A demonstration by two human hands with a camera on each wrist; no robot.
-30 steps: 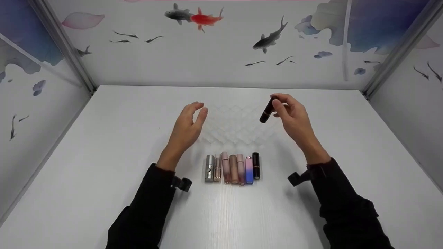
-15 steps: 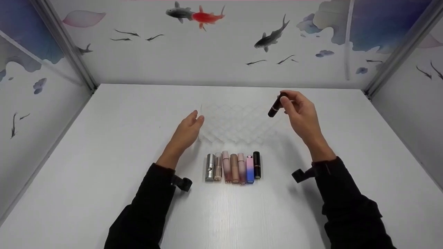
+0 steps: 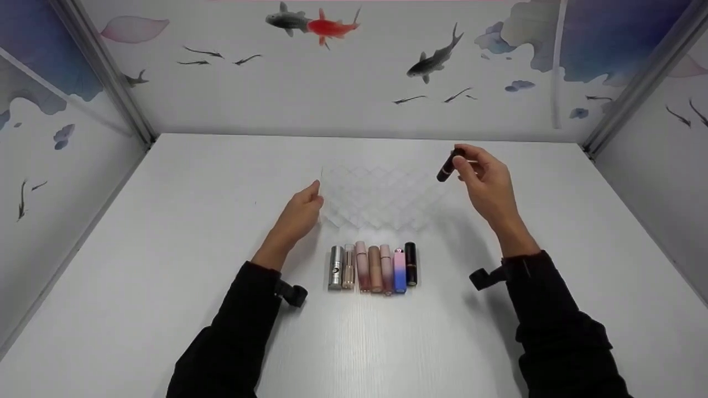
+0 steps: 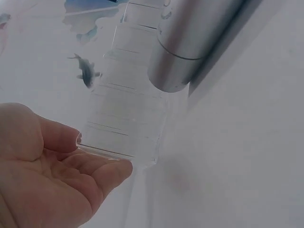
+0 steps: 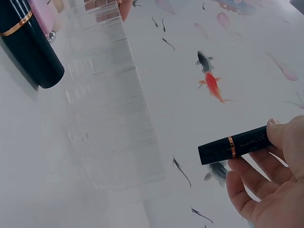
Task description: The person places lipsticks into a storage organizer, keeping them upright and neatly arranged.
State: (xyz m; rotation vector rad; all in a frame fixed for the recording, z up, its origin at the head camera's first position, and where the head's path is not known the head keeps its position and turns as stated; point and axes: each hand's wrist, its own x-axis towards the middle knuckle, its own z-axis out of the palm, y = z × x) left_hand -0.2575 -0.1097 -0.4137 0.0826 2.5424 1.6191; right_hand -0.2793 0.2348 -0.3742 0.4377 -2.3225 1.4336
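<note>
Lipstick tube (image 3: 446,166), black with a gold band, pinched between thumb and fingertips of the right hand (image 3: 487,185), right of centre in the head view, tilted, lower end aimed down-left. Held in the air above the right edge of the clear acrylic organiser (image 3: 381,198) (a grid of diamond-shaped cells, hard to make out against the white table (image 3: 166,249)). Same tube in the right wrist view at lower right, gripped at one end by the fingers (image 5: 266,185).

Left hand (image 3: 298,213) just left of centre, fingers straight and relaxed, holding nothing, fingertips against the left wall of the organiser. Contact confirmed in the left wrist view at lower left, fingertips (image 4: 111,171) touching the clear rim.

Row of lip products (image 3: 371,267) below centre, lying side by side just in front of the organiser: silver tube (image 3: 335,267) at left, pink ones in the middle, a blue-to-pink one, a second black tube (image 3: 410,263) at right.

Fish-patterned walls (image 3: 354,66) across the top of the frame.
</note>
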